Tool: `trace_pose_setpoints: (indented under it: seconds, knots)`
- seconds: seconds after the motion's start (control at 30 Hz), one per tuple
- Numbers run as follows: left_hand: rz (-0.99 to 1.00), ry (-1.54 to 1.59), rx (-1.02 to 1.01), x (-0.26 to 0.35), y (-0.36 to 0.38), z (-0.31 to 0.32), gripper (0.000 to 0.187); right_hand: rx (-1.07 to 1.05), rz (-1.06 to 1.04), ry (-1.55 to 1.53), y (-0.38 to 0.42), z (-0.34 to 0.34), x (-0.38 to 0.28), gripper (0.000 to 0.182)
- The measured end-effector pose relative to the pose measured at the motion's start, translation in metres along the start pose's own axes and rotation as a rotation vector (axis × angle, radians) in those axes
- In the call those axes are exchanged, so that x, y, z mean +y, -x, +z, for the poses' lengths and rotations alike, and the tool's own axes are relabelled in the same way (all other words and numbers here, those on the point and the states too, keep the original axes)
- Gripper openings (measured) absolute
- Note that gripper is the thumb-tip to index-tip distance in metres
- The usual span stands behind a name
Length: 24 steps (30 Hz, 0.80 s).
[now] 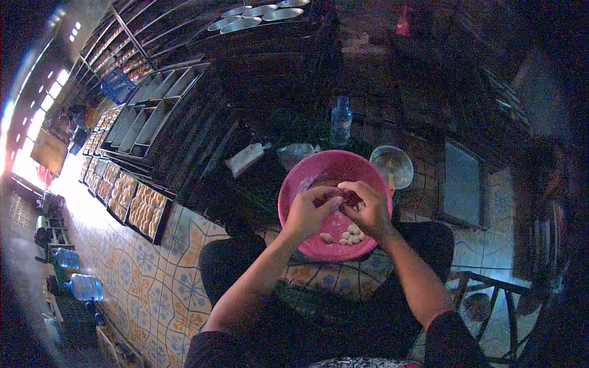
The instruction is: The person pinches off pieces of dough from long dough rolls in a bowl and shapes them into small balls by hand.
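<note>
A pink basin [288,211] rests between the person's knees. Several small pale pieces [352,235] lie in its lower right part, with a brownish piece [326,238] to their left. Over the basin, my left hand [311,211] has its thumb and fingers pressed together. Close beside it, my right hand [367,208] is curled with its fingertips pinched. A dark reddish bit shows between the two hands, too small and dim to name. Which hand holds it is hard to tell.
Behind the basin stand a plastic bottle [341,119], a metal bowl [402,167] and plastic bags [247,159]. Trays of pale rolls [146,210] and empty metal tins [142,126] are at left. A metal tray [463,184] leans at right. Water jugs [86,287] stand lower left.
</note>
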State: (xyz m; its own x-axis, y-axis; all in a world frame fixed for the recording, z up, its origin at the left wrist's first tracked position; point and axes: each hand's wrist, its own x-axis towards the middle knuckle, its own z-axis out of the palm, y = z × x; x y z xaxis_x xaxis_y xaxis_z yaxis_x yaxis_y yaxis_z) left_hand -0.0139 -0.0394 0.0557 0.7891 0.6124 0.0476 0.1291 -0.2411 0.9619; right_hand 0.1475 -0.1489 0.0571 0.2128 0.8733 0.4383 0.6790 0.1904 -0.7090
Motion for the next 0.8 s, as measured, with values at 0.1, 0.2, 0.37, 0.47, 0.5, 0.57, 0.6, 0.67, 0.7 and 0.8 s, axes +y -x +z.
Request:
trace_pose_setpoints:
  seconds: [0.1,0.2,0.37,0.47,0.5,0.57,0.6,0.67,0.7,0.8]
  knots:
    - [-0.091,0.302,0.089,0.005,0.000,-0.003,0.029,0.101,-0.069,0.002,-0.004,0.004,-0.009,0.030]
    - [-0.219,0.306,0.191,0.004,-0.001,-0.005,0.022,0.027,-0.081,0.008,-0.005,0.005,-0.010,0.029]
    - [-0.323,0.528,0.190,-0.015,-0.003,0.003,0.022,-0.030,-0.108,0.078,-0.003,0.002,-0.013,0.021]
    - [-0.314,0.391,0.170,-0.007,-0.001,0.003,0.020,0.001,-0.198,0.133,0.000,0.004,-0.002,0.023]
    - [-0.313,0.390,0.170,-0.005,-0.001,0.003,0.020,0.003,-0.198,0.133,0.000,0.003,-0.002,0.023]
    - [-0.174,0.490,0.101,-0.002,-0.001,0.001,0.020,0.084,-0.138,0.143,-0.001,0.000,-0.001,0.024]
    - [-0.175,0.489,0.099,0.004,-0.001,-0.001,0.020,0.086,-0.137,0.144,-0.002,-0.001,-0.002,0.024]
    - [0.083,0.145,0.059,0.017,-0.001,-0.003,0.026,0.183,0.005,0.015,-0.003,-0.008,-0.005,0.022]
    - [0.084,0.146,0.055,0.016,-0.001,-0.002,0.026,0.171,0.077,-0.031,-0.005,-0.015,-0.019,0.020]
    - [0.160,-0.019,0.083,0.020,0.001,0.001,0.028,0.139,0.030,0.000,-0.002,-0.010,-0.012,0.019]
